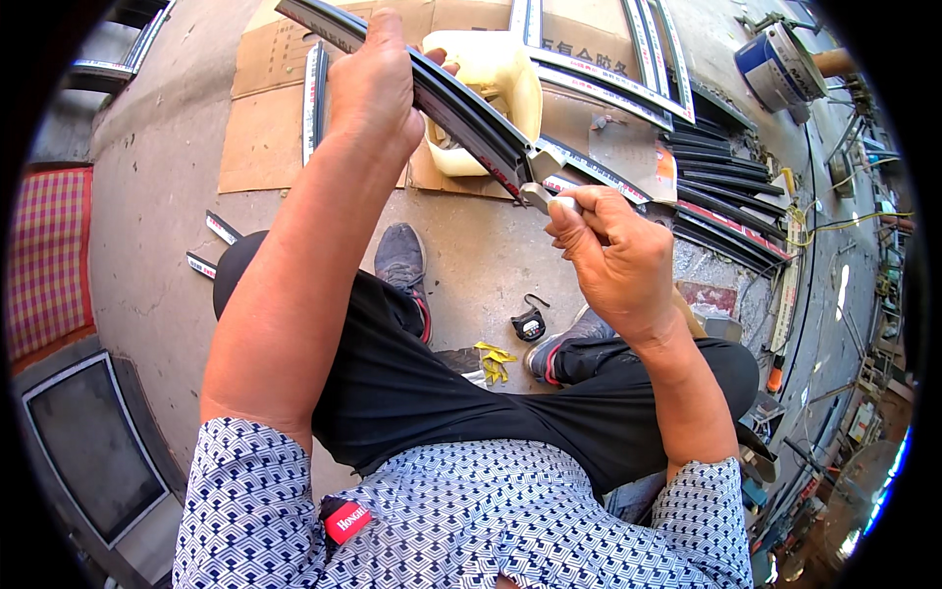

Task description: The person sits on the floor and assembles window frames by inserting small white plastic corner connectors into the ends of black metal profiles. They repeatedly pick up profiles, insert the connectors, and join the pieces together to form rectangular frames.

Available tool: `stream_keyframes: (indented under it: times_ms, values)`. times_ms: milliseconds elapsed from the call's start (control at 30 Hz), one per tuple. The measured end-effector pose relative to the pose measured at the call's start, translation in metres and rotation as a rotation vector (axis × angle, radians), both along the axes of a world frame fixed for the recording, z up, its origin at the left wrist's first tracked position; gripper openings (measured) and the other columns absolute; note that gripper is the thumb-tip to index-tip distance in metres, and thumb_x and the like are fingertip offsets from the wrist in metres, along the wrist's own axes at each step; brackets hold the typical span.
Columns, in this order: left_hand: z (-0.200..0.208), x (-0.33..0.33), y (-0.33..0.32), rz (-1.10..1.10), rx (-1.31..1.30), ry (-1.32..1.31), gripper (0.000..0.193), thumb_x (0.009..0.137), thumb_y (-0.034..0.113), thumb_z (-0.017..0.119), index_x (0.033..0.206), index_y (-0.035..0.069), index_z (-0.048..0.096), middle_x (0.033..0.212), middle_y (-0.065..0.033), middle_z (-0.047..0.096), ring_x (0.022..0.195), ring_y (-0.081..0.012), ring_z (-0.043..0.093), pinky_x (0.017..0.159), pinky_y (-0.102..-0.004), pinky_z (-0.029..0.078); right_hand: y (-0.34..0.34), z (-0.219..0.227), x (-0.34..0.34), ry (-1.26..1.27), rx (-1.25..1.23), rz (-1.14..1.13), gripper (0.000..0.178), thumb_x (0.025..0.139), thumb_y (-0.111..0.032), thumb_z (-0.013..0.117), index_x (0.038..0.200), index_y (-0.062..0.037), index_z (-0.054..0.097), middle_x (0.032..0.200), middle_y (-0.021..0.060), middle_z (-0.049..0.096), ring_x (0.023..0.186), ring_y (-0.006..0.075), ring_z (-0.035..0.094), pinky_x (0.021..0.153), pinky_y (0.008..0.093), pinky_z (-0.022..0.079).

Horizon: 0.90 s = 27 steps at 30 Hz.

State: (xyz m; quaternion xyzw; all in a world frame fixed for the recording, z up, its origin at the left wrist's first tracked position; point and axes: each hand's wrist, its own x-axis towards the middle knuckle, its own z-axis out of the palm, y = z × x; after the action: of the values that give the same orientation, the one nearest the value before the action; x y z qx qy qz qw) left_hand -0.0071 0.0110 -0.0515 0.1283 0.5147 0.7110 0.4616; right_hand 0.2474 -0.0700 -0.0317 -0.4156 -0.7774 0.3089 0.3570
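My left hand (378, 98) is closed around a long dark frame profile (466, 118) with printed film along its side. The profile slants from the upper left down toward my right hand. At its lower end sits a pale corner piece (546, 162). My right hand (623, 260) pinches a small grey metal piece (536, 196) close against that end; its exact kind I cannot make out. Behind the profile stands a cream plastic jug (515, 83), cut open and partly hidden.
Flattened cardboard (260, 137) lies beyond my feet. Finished-looking frames (608, 83) rest on it, beside stacked dark profiles (726, 182). A tape measure (530, 324) and yellow scraps (496, 361) lie between my shoes. At the far right are a bucket (775, 79) and an orange-handled tool (775, 378).
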Motion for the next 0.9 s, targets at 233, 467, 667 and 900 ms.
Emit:
stream_keyframes:
  times_ms: [233,467,667,900]
  values:
    - [-0.001,0.000,-0.002,-0.012,0.028,0.031,0.048,0.105,0.032,0.062,0.121,-0.009,0.044,0.106,-0.0154,0.048,0.098,-0.0338,0.064,0.083,-0.0496,0.068,-0.003,0.007,-0.003,-0.101,0.007,-0.036,0.015,0.096,-0.013,0.075,0.089,-0.0026,0.067,0.063,0.0097,0.061,0.050,0.0190,0.061,0.049,0.0329,0.046]
    - [0.002,0.009,-0.004,-0.026,0.015,0.057,0.052,0.104,0.034,0.063,0.121,-0.010,0.041,0.106,-0.0163,0.048,0.100,-0.0360,0.066,0.083,-0.0501,0.068,-0.004,0.008,-0.008,-0.140,-0.015,-0.026,0.018,0.095,-0.014,0.076,0.087,-0.0029,0.065,0.057,0.0097,0.058,0.046,0.0216,0.060,0.046,0.0342,0.044]
    - [-0.005,0.011,-0.006,-0.057,0.025,0.057,0.053,0.104,0.034,0.064,0.121,-0.009,0.041,0.105,-0.0154,0.048,0.097,-0.0360,0.068,0.084,-0.0518,0.067,-0.001,0.004,-0.008,-0.144,0.004,0.019,0.018,0.095,-0.016,0.076,0.089,-0.0023,0.066,0.059,0.0114,0.059,0.047,0.0237,0.060,0.047,0.0349,0.044]
    - [-0.001,0.007,-0.005,-0.064,0.013,0.045,0.051,0.104,0.034,0.064,0.122,-0.008,0.040,0.103,-0.0143,0.048,0.093,-0.0355,0.068,0.084,-0.0521,0.067,0.011,0.013,0.003,-0.170,0.046,0.179,0.020,0.095,-0.019,0.075,0.090,-0.0019,0.066,0.068,0.0141,0.062,0.059,0.0292,0.064,0.054,0.0377,0.048]
